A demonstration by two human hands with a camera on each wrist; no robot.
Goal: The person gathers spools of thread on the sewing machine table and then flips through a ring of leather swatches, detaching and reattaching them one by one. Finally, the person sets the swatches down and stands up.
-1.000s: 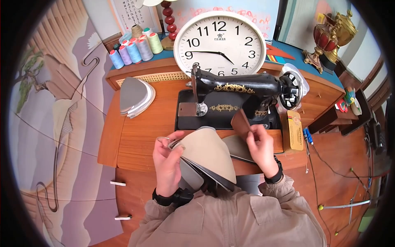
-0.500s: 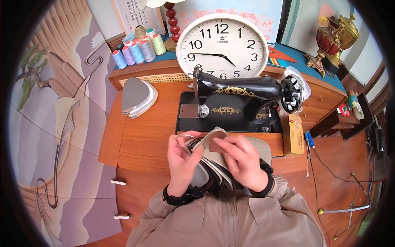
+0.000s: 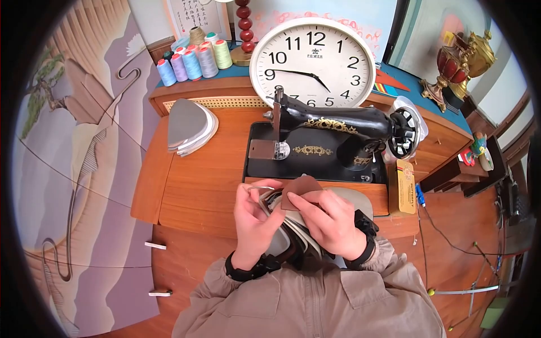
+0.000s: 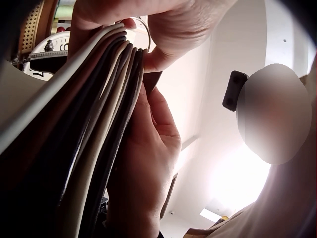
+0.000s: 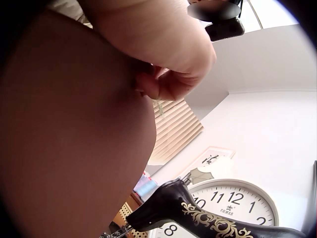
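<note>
In the head view, my left hand point(image 3: 253, 222) pinches a thin metal ring point(image 3: 260, 187) and the near corner of a bundle of leather-like pieces point(image 3: 304, 239). My right hand point(image 3: 332, 222) pinches a small brown piece point(image 3: 300, 188) against the top of the bundle, close to the left fingertips. The left wrist view shows the layered edges of the bundle point(image 4: 94, 119) fanned below the ring point(image 4: 147, 34), white, brown, dark and beige. A large brown surface point(image 5: 74, 134) fills the left of the right wrist view, beneath the fingers.
A black sewing machine point(image 3: 332, 121) stands behind the hands, with a yellow box point(image 3: 402, 188) at its right. Grey and white pieces point(image 3: 191, 127) lie stacked on the table at left. Behind are a clock point(image 3: 313, 62) and thread spools point(image 3: 191, 65). A grey piece point(image 3: 358, 200) lies near the right hand.
My right hand has brought the small brown piece leftward from beside the bundle to its top corner near the ring. My left hand, with the bundle, has moved right.
</note>
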